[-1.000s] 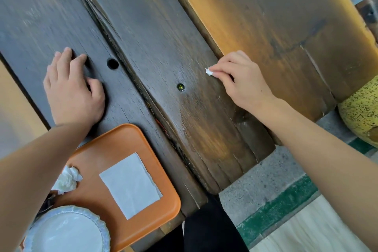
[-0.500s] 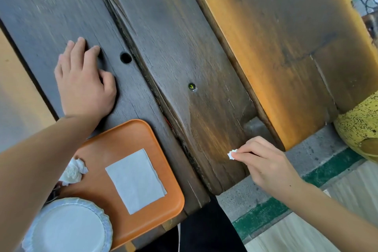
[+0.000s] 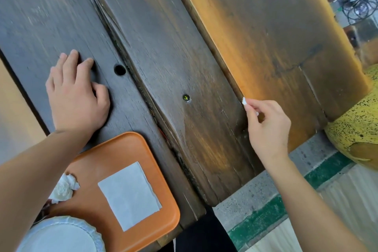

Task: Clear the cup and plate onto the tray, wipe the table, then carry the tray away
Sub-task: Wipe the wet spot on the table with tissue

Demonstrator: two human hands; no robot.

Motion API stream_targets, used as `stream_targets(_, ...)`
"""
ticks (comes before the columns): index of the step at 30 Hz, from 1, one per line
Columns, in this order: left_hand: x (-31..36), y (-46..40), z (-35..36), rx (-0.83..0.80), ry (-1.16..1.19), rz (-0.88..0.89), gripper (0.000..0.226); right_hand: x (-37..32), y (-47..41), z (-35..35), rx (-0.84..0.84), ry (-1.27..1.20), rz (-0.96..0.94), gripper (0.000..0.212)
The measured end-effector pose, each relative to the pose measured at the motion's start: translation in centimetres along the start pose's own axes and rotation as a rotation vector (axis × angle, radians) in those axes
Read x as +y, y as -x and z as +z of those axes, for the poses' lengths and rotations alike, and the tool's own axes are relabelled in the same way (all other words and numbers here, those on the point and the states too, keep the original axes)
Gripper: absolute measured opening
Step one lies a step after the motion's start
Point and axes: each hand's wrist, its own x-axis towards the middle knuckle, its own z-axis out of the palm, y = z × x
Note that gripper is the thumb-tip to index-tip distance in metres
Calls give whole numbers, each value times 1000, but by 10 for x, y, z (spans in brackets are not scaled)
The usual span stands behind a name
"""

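An orange tray (image 3: 106, 149) lies at the near left of the dark plank table (image 3: 184, 37). On it are a white scalloped plate (image 3: 61, 235), a flat white napkin (image 3: 131, 195) and a crumpled tissue (image 3: 63, 188). No cup is visible. My left hand (image 3: 75, 96) rests flat on the table just beyond the tray. My right hand (image 3: 266, 125) pinches a small wad of white tissue (image 3: 244, 100) against the wood at the seam between two planks.
A round hole (image 3: 119, 69) and a small screw (image 3: 186, 98) mark the planks. A yellow speckled stool (image 3: 356, 129) stands at the right. Below the table edge runs a concrete floor with a green stripe (image 3: 266, 215). Cables (image 3: 362, 4) lie far right.
My right hand swept the tissue wad toward the near table edge, then back up along the plank seam. My left hand stayed flat on the table.
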Motion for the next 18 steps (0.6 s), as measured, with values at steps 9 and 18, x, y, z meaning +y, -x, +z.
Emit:
stream_targets(9, -4, -1, 5, -13, 14, 15, 52, 1, -32, -9, -211, 160, -249, 18)
stream_targets(18, -4, -2, 5, -11, 11, 27, 52, 30, 14, -26, -184, 310, -367, 13)
